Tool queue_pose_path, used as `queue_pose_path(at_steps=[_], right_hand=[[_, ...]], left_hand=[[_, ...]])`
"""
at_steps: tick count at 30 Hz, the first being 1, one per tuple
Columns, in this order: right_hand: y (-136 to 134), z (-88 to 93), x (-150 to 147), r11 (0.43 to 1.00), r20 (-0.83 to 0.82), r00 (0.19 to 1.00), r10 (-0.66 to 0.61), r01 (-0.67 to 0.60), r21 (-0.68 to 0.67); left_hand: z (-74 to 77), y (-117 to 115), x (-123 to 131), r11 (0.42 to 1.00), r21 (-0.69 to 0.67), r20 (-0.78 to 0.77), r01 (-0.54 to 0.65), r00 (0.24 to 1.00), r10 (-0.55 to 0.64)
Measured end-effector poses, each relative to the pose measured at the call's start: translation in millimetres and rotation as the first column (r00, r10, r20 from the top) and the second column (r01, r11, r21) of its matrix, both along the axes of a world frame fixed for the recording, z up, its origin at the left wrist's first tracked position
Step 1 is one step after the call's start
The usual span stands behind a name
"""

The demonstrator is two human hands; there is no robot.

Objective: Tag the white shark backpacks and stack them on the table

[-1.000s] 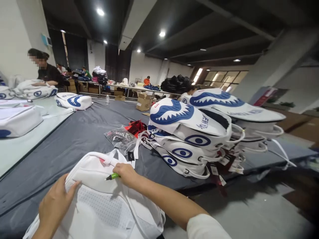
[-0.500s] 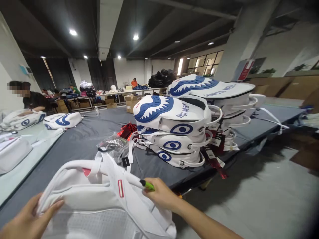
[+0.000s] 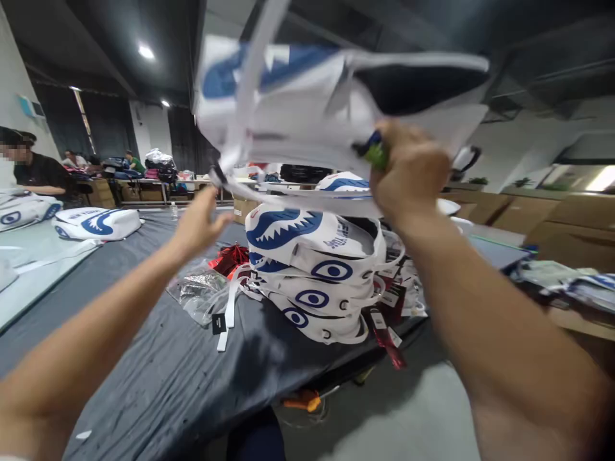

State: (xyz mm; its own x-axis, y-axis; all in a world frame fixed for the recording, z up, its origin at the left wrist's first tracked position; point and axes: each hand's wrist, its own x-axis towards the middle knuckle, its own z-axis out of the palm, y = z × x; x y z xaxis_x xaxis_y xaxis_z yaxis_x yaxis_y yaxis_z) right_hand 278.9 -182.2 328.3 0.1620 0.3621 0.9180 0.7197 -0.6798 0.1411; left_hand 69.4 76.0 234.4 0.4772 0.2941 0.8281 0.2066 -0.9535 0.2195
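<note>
A white backpack (image 3: 298,121) with blue shark print, blurred by motion, is held up above the stack. My right hand (image 3: 410,169) is closed on its right side, and a small green-and-black tool (image 3: 375,153) sticks out of the same fist; its kind is unclear. At the backpack's lower left, my left hand (image 3: 199,221) has its thumb and fingers apart. Its fingertips are close to a dangling strap end; whether they touch it I cannot tell. Beneath the raised backpack, several similar backpacks (image 3: 331,269) lie stacked on the grey-covered table (image 3: 158,358).
A clear plastic bag (image 3: 196,294) and a red bundle (image 3: 230,259) lie left of the stack. Red tags (image 3: 387,336) hang over the table edge. Another backpack (image 3: 98,224) lies at the left, near a seated person (image 3: 38,166). Cardboard boxes (image 3: 571,221) stand at the right.
The backpack has risen from the near table edge to above the stack, turning its printed side into view. My left hand has come off its near side and moved forward.
</note>
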Motion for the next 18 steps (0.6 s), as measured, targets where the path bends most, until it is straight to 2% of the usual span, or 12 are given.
queue_pose_path(at_steps=[2, 3, 4, 5, 6, 8, 10, 13, 15, 18], right_hand=[[28.0, -46.9, 33.9, 0.981, 0.032, 0.999, -0.040, 0.045, -0.187], [40.6, -73.8, 52.1, 0.953, -0.004, 0.996, -0.090, 0.085, -0.291], [51.5, -100.1, 69.0, 0.907, -0.059, 0.990, -0.126, 0.091, -0.411], [60.5, -124.0, 83.2, 0.860, -0.117, 0.978, -0.170, 0.089, -0.502], [67.1, -143.6, 94.2, 0.829, -0.153, 0.966, -0.209, 0.092, -0.551], [73.1, -167.5, 106.3, 0.800, -0.183, 0.947, -0.263, 0.108, -0.590], [72.4, -172.5, 108.6, 0.793, -0.187, 0.941, -0.282, 0.120, -0.597], [69.2, -164.5, 104.6, 0.776, -0.224, 0.931, -0.288, 0.090, -0.625], [69.3, -161.7, 100.5, 0.770, -0.235, 0.928, -0.289, 0.080, -0.633], [70.7, -164.7, 93.0, 0.771, -0.201, 0.934, -0.296, 0.109, -0.627]], left_hand=[[-79.4, 2.3, -9.4, 0.996, -0.056, -0.229, 0.067, 0.970, -0.078], [-121.2, 5.7, -20.6, 0.991, -0.112, -0.316, 0.080, 0.942, -0.111], [-161.7, 10.4, -36.1, 0.981, -0.187, -0.350, 0.045, 0.930, -0.110], [-199.2, 15.5, -55.5, 0.960, -0.277, -0.366, -0.039, 0.928, -0.068], [-232.8, 20.1, -77.7, 0.929, -0.360, -0.414, -0.083, 0.907, -0.079], [-285.7, 24.9, -125.5, 0.834, -0.489, -0.459, -0.255, 0.889, 0.003], [-320.0, 21.7, -167.8, 0.717, -0.583, -0.492, -0.382, 0.868, 0.063], [-345.8, 3.5, -202.6, 0.574, -0.669, -0.496, -0.473, 0.859, 0.129], [-353.4, -13.4, -204.8, 0.537, -0.697, -0.478, -0.475, 0.866, 0.145], [-358.4, -37.0, -191.1, 0.528, -0.728, -0.444, -0.437, 0.888, 0.123]])
